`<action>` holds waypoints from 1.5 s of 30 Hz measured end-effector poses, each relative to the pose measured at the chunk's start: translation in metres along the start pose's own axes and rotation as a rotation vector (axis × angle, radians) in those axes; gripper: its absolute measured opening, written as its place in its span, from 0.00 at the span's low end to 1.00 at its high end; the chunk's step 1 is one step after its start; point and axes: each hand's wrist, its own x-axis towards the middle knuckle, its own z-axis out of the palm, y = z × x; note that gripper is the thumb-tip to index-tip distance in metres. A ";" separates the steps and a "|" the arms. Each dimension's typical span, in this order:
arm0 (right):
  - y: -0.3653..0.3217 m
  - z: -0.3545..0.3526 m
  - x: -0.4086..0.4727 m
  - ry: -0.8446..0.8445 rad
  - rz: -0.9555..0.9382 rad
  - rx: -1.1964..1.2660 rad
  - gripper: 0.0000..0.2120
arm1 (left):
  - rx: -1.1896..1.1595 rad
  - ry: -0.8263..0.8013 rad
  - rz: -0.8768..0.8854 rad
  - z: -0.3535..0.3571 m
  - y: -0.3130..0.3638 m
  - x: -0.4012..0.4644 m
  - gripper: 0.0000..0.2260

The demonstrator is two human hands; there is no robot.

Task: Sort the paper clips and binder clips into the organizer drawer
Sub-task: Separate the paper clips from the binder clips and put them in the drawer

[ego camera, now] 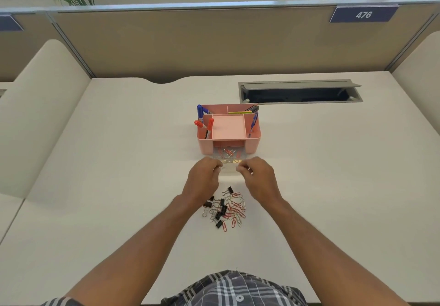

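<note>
A pink desk organizer stands mid-desk with its clear drawer pulled out toward me; a few red and silver paper clips lie inside. My left hand pinches the drawer's front left corner, and my right hand pinches its front right corner. Just behind my wrists lies a loose pile of clips: black binder clips mixed with red and silver paper clips.
Markers and pens stand in the organizer's upper compartments. A grey cable hatch is open at the back right of the white desk. A beige partition closes off the rear.
</note>
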 end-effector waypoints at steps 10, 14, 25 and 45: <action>-0.036 -0.010 0.062 -0.101 -0.130 -0.236 0.12 | 0.029 0.123 -0.010 -0.016 0.020 0.047 0.08; -0.034 -0.017 0.049 -0.009 -0.158 -0.116 0.10 | -0.017 0.203 0.062 -0.013 0.018 0.031 0.06; 0.029 0.022 -0.034 -0.381 0.149 -0.301 0.13 | 0.195 -0.295 0.087 0.040 0.004 -0.031 0.12; 0.039 0.032 -0.034 -0.289 0.107 -0.204 0.06 | 0.275 -0.224 -0.090 0.029 -0.018 -0.031 0.03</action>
